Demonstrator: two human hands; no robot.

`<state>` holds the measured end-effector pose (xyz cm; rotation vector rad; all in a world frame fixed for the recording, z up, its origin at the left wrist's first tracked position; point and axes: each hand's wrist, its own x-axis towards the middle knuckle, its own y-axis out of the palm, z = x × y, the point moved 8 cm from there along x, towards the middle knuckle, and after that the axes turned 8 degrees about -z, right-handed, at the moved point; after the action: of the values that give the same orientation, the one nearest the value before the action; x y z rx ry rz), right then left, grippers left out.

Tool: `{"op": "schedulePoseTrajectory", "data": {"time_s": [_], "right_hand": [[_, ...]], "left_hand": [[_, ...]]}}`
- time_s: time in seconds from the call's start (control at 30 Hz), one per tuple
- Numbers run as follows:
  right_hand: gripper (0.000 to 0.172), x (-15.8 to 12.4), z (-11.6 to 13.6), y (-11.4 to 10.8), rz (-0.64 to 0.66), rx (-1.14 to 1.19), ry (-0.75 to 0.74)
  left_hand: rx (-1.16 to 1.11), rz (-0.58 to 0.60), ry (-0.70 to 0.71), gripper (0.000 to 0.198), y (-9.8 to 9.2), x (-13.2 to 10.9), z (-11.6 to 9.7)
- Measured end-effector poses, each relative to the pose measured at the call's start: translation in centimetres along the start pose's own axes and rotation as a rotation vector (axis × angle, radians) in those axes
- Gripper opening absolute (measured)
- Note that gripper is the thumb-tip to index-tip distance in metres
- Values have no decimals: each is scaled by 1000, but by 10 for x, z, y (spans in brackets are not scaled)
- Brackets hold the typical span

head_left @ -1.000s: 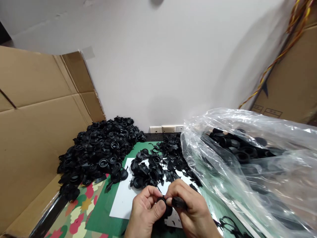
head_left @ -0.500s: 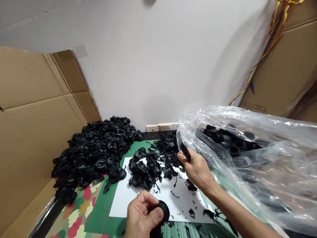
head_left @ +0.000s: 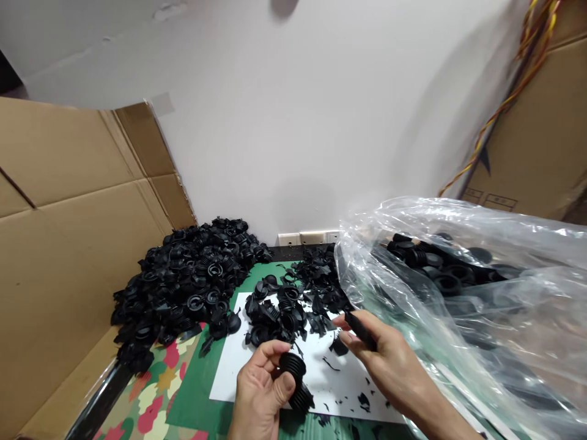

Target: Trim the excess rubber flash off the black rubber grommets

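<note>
My left hand (head_left: 262, 391), at the bottom middle, has its thumb and fingers closed on a black ribbed rubber bellows (head_left: 293, 366). More ribbed black rubber shows just below it, close to the thumb; I cannot tell whether it is the same piece. To the right, my right hand (head_left: 389, 354) grips a short, dark, stick-like tool (head_left: 361, 330) whose working end I cannot make out. A black rubber scrap (head_left: 338, 346) is just below its fingertips. Beneath both hands is a white sheet (head_left: 342, 385) strewn with black shavings. Behind the left hand lies a small heap of rubber pieces (head_left: 275, 315).
A large pile of black rubber parts (head_left: 183, 275) stands at the left against a cardboard panel (head_left: 92, 232). Scraps (head_left: 321, 269) are heaped at the back. At right, a clear plastic bag (head_left: 495, 330) holds more rubber parts. A green mat (head_left: 192, 391) lies underneath.
My right hand has come down and nearer the viewer, with the dark tool still in it. The bellows in my left hand has turned so its ribbed side shows. The view has shifted slightly.
</note>
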<state>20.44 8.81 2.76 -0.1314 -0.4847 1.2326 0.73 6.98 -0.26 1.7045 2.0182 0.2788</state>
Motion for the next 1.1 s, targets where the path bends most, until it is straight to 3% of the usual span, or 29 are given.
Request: {"op": "schedulePoseTrajectory", "data": {"time_s": [0.1, 0.2, 0.37, 0.5, 0.63, 0.87, 1.0, 1.1], "right_hand": [[16, -14, -1, 7, 45, 95, 76], [13, -25, 7, 11, 29, 163, 50], [14, -36, 24, 14, -44, 177, -161], [26, -48, 33, 25, -124, 128, -319], [40, -57, 33, 36, -177, -4, -370], [29, -53, 40, 34, -93, 0, -521], [23, -52, 48, 32, -89, -37, -582], [27, -54, 59, 35, -77, -227, -737]], "left_hand": [[-2, -35, -10, 38, -3, 5, 1], [-38, -111, -96, 33, -7, 6, 9], [-34, -171, -134, 28, -5, 4, 11], [-34, -224, -126, 40, -5, 4, 11], [-84, -164, -190, 39, 1, 4, 16], [-53, -30, -284, 20, 6, 1, 28], [12, 16, -239, 30, 5, 5, 35], [96, 6, -149, 39, 0, 9, 36]]}}
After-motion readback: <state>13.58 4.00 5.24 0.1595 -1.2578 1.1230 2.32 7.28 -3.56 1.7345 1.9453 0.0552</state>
